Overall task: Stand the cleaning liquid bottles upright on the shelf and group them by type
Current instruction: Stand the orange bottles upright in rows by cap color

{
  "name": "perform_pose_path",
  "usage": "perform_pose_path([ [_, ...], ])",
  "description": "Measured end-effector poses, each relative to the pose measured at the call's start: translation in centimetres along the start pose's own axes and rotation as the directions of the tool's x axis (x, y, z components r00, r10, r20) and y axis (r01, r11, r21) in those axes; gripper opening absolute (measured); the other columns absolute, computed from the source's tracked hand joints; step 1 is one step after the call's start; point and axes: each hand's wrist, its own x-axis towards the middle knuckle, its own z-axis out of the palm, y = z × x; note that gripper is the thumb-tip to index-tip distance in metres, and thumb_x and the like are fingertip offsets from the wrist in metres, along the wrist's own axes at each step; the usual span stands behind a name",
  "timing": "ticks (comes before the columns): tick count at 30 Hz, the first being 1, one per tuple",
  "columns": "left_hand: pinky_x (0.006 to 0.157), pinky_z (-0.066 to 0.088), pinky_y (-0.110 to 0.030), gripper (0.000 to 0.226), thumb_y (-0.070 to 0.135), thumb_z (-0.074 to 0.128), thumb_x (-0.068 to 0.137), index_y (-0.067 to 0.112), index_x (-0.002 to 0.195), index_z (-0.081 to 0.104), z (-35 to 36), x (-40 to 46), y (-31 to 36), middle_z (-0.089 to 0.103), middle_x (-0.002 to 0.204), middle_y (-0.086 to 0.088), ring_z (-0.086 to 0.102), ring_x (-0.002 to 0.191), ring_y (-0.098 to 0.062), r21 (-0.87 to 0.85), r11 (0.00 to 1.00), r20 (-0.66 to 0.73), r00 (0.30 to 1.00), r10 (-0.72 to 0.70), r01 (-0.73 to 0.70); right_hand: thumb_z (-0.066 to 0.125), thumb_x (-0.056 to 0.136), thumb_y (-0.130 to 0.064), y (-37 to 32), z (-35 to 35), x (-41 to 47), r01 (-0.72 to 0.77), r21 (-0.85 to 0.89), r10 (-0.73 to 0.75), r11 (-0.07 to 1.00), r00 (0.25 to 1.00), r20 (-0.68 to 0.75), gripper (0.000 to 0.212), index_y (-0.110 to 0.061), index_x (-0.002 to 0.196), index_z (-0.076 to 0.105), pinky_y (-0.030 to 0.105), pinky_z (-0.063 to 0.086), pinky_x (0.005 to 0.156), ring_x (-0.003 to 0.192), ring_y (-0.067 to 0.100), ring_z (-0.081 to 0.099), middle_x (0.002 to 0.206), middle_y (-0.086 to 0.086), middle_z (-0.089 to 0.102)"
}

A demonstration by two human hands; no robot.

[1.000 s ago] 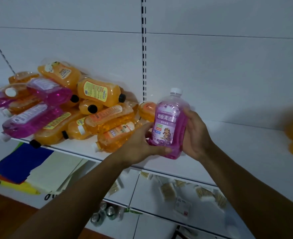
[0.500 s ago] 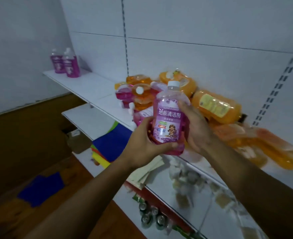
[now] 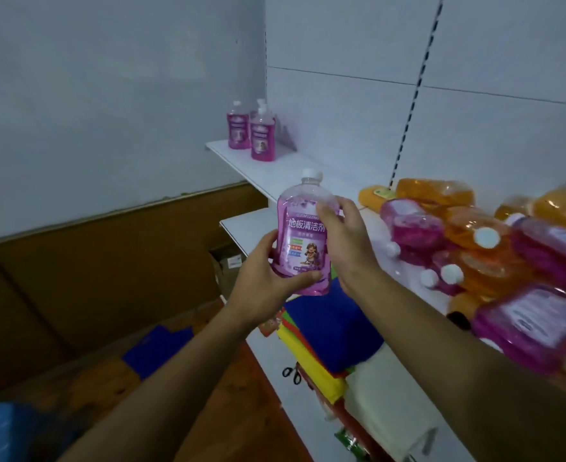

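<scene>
Head view: 1 purple bottle [image 3: 303, 235] with a white cap is held upright in the air between both hands, off the front edge of the white shelf [image 3: 295, 165]. The left hand [image 3: 264, 281] curls around its base and lower left side; the right hand [image 3: 345, 241] wraps its right side, fingers across the label's upper corner. Beyond and above the grip, at the shelf's far left end, 3 purple bottles [image 3: 262, 136] stand upright close together by the grey wall [image 3: 108, 95]; a bare stretch of shelf lies between them and the held bottle. Right of the grip, a heap of purple and orange bottles [image 3: 475, 241] lies on its sides, reaching the shelf's front edge. Below the grip, a lower shelf carries stacked blue, yellow and white sheets [image 3: 335, 331] and black scissors [image 3: 291, 373]. Left of the grip, open floor space fronts brown panelling [image 3: 91, 261].
</scene>
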Motion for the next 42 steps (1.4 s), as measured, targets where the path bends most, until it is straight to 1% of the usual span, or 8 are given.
perform_pose_path([
  [8, 0.081, 0.06, -0.033, 0.077, 0.025, 0.086, 0.069, 0.023, 0.135, 0.046, -4.3, 15.4, -7.1, 0.065, 0.112, 0.007, 0.067, 0.098, -0.008, 0.057, 0.998, -0.099, 0.995, -0.013, 0.018, 0.057, 0.092, -0.048, 4.8, 6.8, 15.1, -0.045, -0.051, 0.047, 0.998, 0.998, 0.033, 0.039, -0.024, 0.12, 0.049, 0.025, 0.059, 0.06, 0.079, 0.012, 0.072, 0.102, -0.001, 0.067],
  [16, 0.073, 0.057, -0.017, 0.073, 0.026, 0.085, 0.069, 0.024, 0.132, 0.047, -6.8, 31.2, -11.8, 0.064, 0.112, 0.01, 0.066, 0.095, -0.006, 0.102, 0.994, -0.071, 0.997, -0.037, 0.045, 0.058, 0.089, -0.053, 7.2, 9.2, 29.2, 0.066, -0.232, -0.05, 0.97, 0.996, 0.073, 0.038, -0.03, 0.118, 0.047, 0.018, 0.057, 0.061, 0.084, 0.008, 0.069, 0.102, -0.01, 0.063],
  [19, 0.073, 0.055, -0.015, 0.074, 0.025, 0.085, 0.069, 0.024, 0.131, 0.047, -7.2, 36.9, -13.7, 0.063, 0.113, 0.011, 0.065, 0.098, -0.01, 0.121, 0.992, -0.042, 0.999, -0.025, 0.03, 0.058, 0.089, -0.053, 8.6, 9.8, 34.1, 0.078, -0.287, -0.069, 0.955, 0.997, 0.043, 0.044, -0.029, 0.124, 0.046, 0.027, 0.06, 0.073, 0.093, 0.011, 0.068, 0.112, -0.006, 0.063],
  [23, 0.084, 0.051, -0.019, 0.073, 0.027, 0.087, 0.067, 0.027, 0.128, 0.045, -7.3, 44.4, -16.1, 0.061, 0.111, 0.015, 0.061, 0.099, -0.006, 0.134, 0.991, 0.025, 1.0, 0.003, -0.006, 0.059, 0.089, -0.05, 10.6, 10.3, 40.0, 0.087, -0.344, -0.101, 0.935, 0.995, -0.024, 0.043, -0.033, 0.126, 0.046, 0.02, 0.058, 0.073, 0.096, 0.008, 0.065, 0.111, -0.013, 0.061],
  [28, 0.067, 0.047, -0.003, 0.066, 0.015, 0.088, 0.064, 0.03, 0.117, 0.051, -6.5, 52.0, -18.5, 0.067, 0.096, 0.029, 0.063, 0.092, 0.011, -0.017, 1.0, 0.105, 0.994, 0.024, -0.022, 0.062, 0.091, -0.038, 12.6, 10.5, 46.2, 0.071, -0.379, -0.132, 0.923, 0.982, -0.137, 0.046, -0.022, 0.131, 0.047, 0.024, 0.059, 0.078, 0.101, 0.013, 0.065, 0.118, -0.002, 0.062],
  [31, 0.068, 0.049, -0.007, 0.064, 0.01, 0.088, 0.064, 0.025, 0.117, 0.054, -6.0, 56.1, -19.6, 0.068, 0.102, 0.019, 0.064, 0.094, 0.007, -0.069, 0.997, 0.139, 0.99, 0.039, -0.03, 0.062, 0.092, -0.032, 13.2, 10.6, 49.8, 0.038, -0.386, -0.12, 0.922, 0.974, -0.191, 0.043, -0.019, 0.131, 0.047, 0.018, 0.057, 0.075, 0.099, 0.012, 0.065, 0.117, 0.0, 0.062],
  [38, 0.074, 0.048, -0.005, 0.066, 0.015, 0.086, 0.069, 0.032, 0.12, 0.047, -6.4, 60.9, -20.6, 0.062, 0.109, 0.019, 0.06, 0.094, 0.012, -0.003, 0.996, 0.16, 0.983, 0.089, -0.09, 0.059, 0.095, -0.031, 14.6, 12.0, 54.2, -0.014, -0.383, -0.068, 0.924, 0.978, -0.199, 0.047, -0.022, 0.136, 0.039, 0.044, 0.055, 0.091, 0.107, 0.019, 0.064, 0.125, 0.003, 0.059],
  [42, 0.099, 0.05, -0.035, 0.069, 0.019, 0.082, 0.076, 0.016, 0.135, 0.047, -6.7, 61.1, -20.9, 0.061, 0.128, 0.001, 0.059, 0.116, -0.015, 0.062, 0.988, 0.171, 0.977, 0.129, -0.142, 0.058, 0.096, -0.029, 15.1, 12.4, 54.1, -0.038, -0.339, -0.03, 0.94, 0.981, -0.191, 0.066, -0.021, 0.151, 0.022, 0.042, 0.048, 0.103, 0.125, 0.017, 0.053, 0.144, 0.005, 0.047],
])
